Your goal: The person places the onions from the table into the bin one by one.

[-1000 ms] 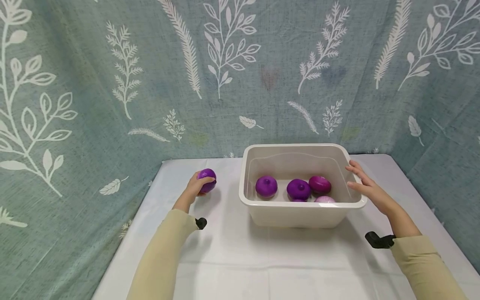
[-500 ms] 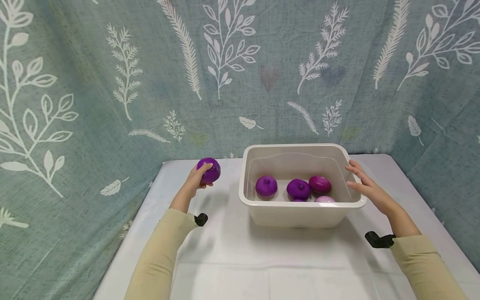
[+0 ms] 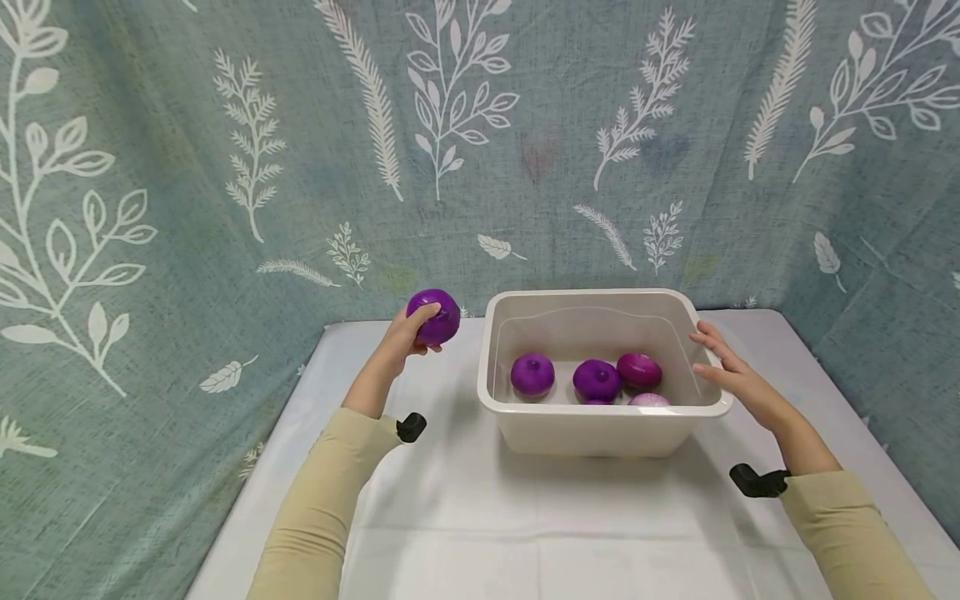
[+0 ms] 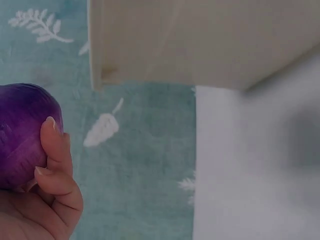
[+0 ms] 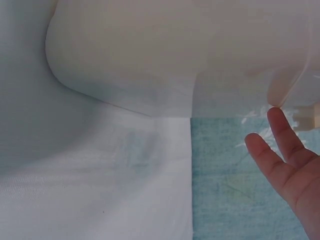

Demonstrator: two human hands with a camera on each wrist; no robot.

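Observation:
In the head view my left hand (image 3: 396,343) grips a purple onion (image 3: 437,318) above the table, left of a beige plastic box (image 3: 592,431). The left wrist view shows the curled fingers (image 4: 57,185) against the glossy, streaked onion (image 4: 25,135). My right hand (image 3: 741,379) rests at the box's right rim, its fingers extended and some reaching over the edge. From the right wrist, two fingertips appear at the box wall (image 5: 150,60). Inside the box lie a purple onion (image 3: 532,375), another purple onion (image 3: 597,381), a magenta one (image 3: 640,370) and a pale pink one (image 3: 649,400), partly hidden.
A white cloth (image 3: 480,517) covers the table under the box. Behind and at both sides hangs a green-blue curtain (image 3: 555,200) with white leaf prints. The box's front wall hides part of its contents.
My left hand has lifted the purple onion from the table and carried it up and slightly right, nearer the box. The right hand and the box have stayed in place.

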